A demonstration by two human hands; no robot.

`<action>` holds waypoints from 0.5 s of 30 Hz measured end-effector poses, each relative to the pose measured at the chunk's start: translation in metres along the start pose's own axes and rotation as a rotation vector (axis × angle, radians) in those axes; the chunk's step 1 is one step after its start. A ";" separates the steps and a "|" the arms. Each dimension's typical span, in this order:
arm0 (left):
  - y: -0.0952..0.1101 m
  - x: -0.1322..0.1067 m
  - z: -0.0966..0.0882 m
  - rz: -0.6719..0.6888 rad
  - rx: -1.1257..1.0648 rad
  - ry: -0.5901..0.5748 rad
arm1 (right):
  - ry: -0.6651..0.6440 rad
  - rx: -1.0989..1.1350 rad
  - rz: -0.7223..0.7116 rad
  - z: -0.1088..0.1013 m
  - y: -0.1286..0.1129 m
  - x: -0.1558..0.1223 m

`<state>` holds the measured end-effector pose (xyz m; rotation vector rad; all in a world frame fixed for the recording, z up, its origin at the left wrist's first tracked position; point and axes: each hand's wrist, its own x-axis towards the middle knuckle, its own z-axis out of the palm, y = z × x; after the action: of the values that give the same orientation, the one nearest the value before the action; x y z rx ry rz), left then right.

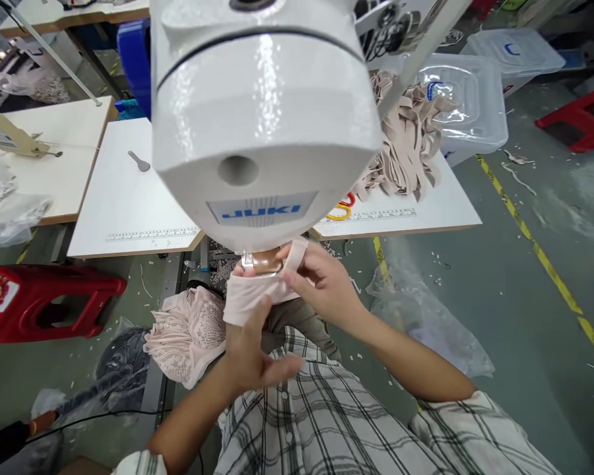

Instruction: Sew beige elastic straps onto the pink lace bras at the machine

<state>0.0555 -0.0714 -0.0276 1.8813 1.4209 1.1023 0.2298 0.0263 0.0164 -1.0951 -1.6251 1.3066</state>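
Observation:
Just below the sewing machine head (267, 158), I hold a pale pink fabric band (247, 297) in front of its metal arm end (267, 262). My left hand (250, 349) is closed on the band from below, with fingertips showing above its upper edge and the thumb side blurred. My right hand (324, 280) pinches a narrow pale pink strip (295, 254) at the band's right end. Left of my hands rests a pale pink lace bra (191, 330); whether it joins the band, I cannot tell. The needle area is mostly hidden under the head.
White table boards with printed rulers flank the machine. On the right board lie beige strips (400, 145) and red-and-yellow-handled scissors (341, 208); a small grey tool (139, 161) lies on the left. Clear plastic bins (465, 99) stand behind, a red stool (49, 300) at left.

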 end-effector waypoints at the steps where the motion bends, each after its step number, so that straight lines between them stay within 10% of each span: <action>1: -0.001 0.009 -0.003 0.055 0.113 0.032 | 0.095 -0.122 -0.077 0.002 0.004 0.008; 10: 0.000 0.034 -0.016 -0.031 0.442 -0.214 | 0.080 0.255 0.208 0.012 0.037 0.041; 15: 0.007 0.041 -0.021 -0.026 0.526 -0.238 | 0.153 -0.064 -0.013 0.004 0.034 0.064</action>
<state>0.0457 -0.0363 0.0010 2.2461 1.6972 0.4894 0.2092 0.0886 -0.0145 -1.1910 -1.5669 1.1401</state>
